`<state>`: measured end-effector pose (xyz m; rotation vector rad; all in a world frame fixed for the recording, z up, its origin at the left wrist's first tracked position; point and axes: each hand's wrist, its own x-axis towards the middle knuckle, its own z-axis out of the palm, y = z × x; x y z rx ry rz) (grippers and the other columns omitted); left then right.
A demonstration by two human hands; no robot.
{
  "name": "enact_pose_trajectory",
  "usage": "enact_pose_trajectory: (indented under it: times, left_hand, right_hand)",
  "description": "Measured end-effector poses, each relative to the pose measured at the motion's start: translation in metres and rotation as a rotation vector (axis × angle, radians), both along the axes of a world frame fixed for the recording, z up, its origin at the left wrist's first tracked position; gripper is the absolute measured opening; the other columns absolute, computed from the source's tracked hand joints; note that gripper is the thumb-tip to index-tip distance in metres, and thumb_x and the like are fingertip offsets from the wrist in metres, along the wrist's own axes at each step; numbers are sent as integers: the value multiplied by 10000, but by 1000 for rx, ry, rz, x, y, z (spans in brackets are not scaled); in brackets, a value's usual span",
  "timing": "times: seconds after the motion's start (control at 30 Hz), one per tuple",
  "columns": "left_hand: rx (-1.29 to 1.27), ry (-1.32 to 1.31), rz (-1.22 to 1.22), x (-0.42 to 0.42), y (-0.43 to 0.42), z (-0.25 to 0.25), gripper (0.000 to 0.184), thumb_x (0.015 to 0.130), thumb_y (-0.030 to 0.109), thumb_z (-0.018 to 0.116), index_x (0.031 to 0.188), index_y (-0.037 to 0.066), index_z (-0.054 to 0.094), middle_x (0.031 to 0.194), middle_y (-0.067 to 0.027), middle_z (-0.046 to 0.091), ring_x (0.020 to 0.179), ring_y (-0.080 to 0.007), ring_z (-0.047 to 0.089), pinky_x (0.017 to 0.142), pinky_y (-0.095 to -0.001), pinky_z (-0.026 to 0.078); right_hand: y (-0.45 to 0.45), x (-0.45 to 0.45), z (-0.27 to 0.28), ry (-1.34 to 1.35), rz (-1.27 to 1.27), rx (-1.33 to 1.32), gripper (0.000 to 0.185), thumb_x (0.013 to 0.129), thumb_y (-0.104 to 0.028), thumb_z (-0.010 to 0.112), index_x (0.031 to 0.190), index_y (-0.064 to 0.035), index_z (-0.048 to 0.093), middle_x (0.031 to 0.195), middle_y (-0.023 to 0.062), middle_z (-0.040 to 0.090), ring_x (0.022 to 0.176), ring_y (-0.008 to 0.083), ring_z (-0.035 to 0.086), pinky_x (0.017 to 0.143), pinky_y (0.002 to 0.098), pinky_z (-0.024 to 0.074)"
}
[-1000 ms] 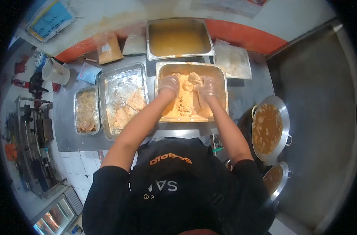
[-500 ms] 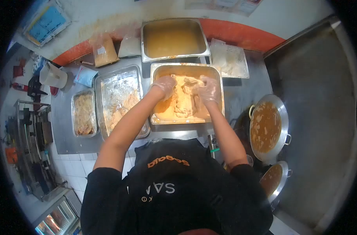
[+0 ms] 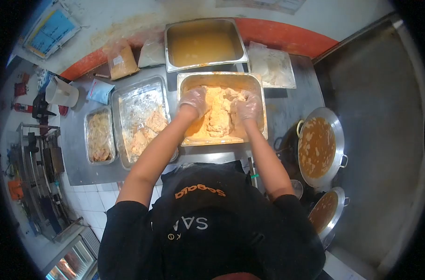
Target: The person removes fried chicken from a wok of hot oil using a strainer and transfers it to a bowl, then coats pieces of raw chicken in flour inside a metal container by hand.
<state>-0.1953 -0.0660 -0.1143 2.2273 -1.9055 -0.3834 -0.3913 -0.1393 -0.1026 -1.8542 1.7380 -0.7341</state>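
Observation:
A deep steel pan (image 3: 221, 142) holds orange-tinted breading flour (image 3: 202, 127) with flour-coated chicken pieces (image 3: 218, 123) lying in the middle. My left hand (image 3: 193, 100), in a clear plastic glove, reaches into the flour at the pan's left side; its fingertips are buried or turned away. On the right side my right hand (image 3: 249, 107), gloved the same way, has its fingers curled round a coated piece at the upper right of the heap. Flour covers part of those fingers.
Left of the pan stand a clear tray with coated pieces (image 3: 145, 135) and a smaller tray of raw meat (image 3: 99, 140). Behind is a pan of cloudy liquid (image 3: 205, 44), beside bags (image 3: 122, 60) and a flour tray (image 3: 273, 70). Two oil-filled woks (image 3: 317, 147) stand at right.
The right hand has lowered its coated piece slightly into the flour and turned a little. The left hand stays near the same spot, moved slightly. The whole view has shifted a bit.

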Motion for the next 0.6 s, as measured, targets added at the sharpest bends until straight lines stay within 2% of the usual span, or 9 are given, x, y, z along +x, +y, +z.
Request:
enact_pose_trajectory:
  times: [0.07, 0.17, 0.27, 0.33, 0.37, 0.47, 0.53, 0.57, 0.6]
  left_hand:
    - [-17, -62, -33, -2, -4, -16, 326, 826, 274, 621, 1025, 22, 673, 1054, -190, 677, 1010, -323, 651, 875, -387, 522]
    - [186, -123, -94, 1, -9, -23, 269, 809, 209, 627, 993, 23, 692, 1039, -181, 689, 972, -313, 671, 840, -370, 542]
    - [246, -171, -238, 5, -7, -22, 198, 806, 163, 583, 891, 30, 702, 949, -199, 687, 931, -333, 671, 795, -398, 542]
    - [232, -85, -140, 7, -8, -15, 167, 789, 136, 589, 854, 35, 705, 908, -205, 687, 900, -335, 675, 776, -403, 544]
    - [230, -86, -139, 8, -8, -11, 167, 789, 136, 589, 854, 35, 705, 908, -205, 687, 900, -335, 675, 776, -403, 544]
    - [145, -5, -116, 9, -5, 24, 159, 785, 117, 584, 846, 24, 698, 908, -226, 674, 886, -354, 666, 770, -414, 540]
    - [-159, 137, 27, -5, 0, 55, 167, 786, 87, 582, 851, -13, 698, 891, -245, 671, 865, -374, 667, 772, -420, 541]
    - [-155, 140, 27, -21, -1, 55, 167, 786, 87, 582, 851, -13, 698, 891, -245, 671, 865, -374, 667, 772, -420, 541]
    - [-157, 137, -8, -42, -5, 56, 166, 790, 88, 578, 851, -12, 695, 883, -246, 668, 855, -375, 665, 767, -427, 540]
  right_hand:
    - [4, 1, 2, 57, 10, 68, 417, 619, -219, 765, 996, -48, 712, 943, 191, 696, 881, 333, 671, 808, 358, 525]
    - [3, -6, -18, 45, 10, -64, 379, 635, -203, 735, 975, -38, 706, 902, 199, 692, 851, 347, 667, 777, 387, 522]
    - [-5, -15, -36, 156, 44, -31, 317, 658, -173, 690, 940, -29, 704, 885, 213, 687, 837, 365, 664, 749, 404, 515]
    - [-6, -13, -16, 86, -32, 192, 284, 680, -152, 648, 923, -10, 689, 850, 216, 679, 800, 370, 659, 723, 415, 509]
    - [-6, -13, -2, 85, -30, 190, 284, 680, -152, 648, 923, -10, 689, 850, 216, 679, 800, 370, 659, 723, 415, 509]
    - [-2, -11, 38, -98, 6, 94, 260, 696, -138, 642, 909, 6, 684, 855, 210, 683, 799, 354, 664, 721, 406, 510]
    - [-4, -9, 42, -311, 88, 108, 249, 715, -147, 674, 910, 7, 693, 855, 195, 694, 795, 307, 677, 714, 396, 513]
    - [-1, 1, 25, -308, 86, 112, 249, 715, -147, 674, 910, 7, 693, 855, 195, 694, 795, 307, 677, 714, 396, 513]
    - [7, 21, -3, -241, 108, -105, 246, 714, -128, 677, 923, 1, 699, 883, 195, 694, 820, 309, 677, 743, 389, 513]
